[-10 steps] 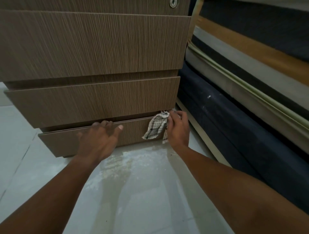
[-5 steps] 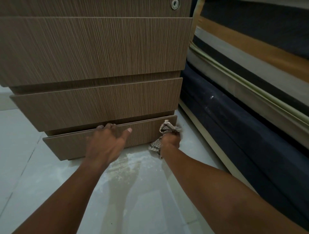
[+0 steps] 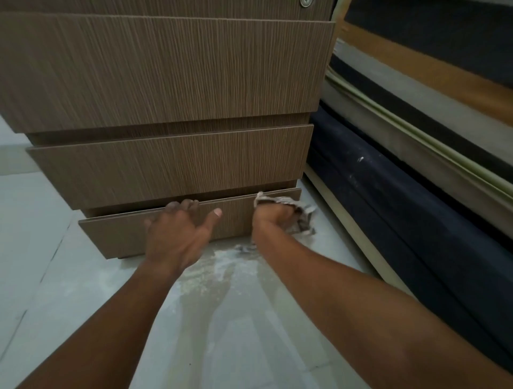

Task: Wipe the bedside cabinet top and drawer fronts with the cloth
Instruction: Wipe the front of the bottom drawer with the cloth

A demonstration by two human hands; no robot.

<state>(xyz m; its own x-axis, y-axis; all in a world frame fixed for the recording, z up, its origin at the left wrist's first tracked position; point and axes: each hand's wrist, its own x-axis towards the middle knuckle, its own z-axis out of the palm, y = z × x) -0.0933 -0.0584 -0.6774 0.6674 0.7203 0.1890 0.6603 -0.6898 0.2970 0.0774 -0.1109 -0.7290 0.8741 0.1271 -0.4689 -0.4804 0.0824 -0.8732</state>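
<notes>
A brown wood-grain bedside cabinet (image 3: 172,72) fills the upper left, its three drawer fronts stepping back toward the floor. My left hand (image 3: 177,233) lies spread on the bottom drawer front (image 3: 116,236), fingers hooked over its top edge. My right hand (image 3: 273,220) is closed on a checked cloth (image 3: 301,219) and presses it against the right end of that drawer front. Cloth ends stick out above and to the right of the fist. The cabinet top is out of view.
A bed base with stacked dark blue, grey and tan mattress layers (image 3: 402,200) runs along the right, close to the cabinet. Pale floor tiles (image 3: 236,319) carry a whitish dusty smear under the drawer. A round lock (image 3: 305,2) shows at the top edge.
My right hand has slid the cloth down and rightward to the drawer's right end, bunching it under the fist. My left hand has kept its place on the bottom drawer.
</notes>
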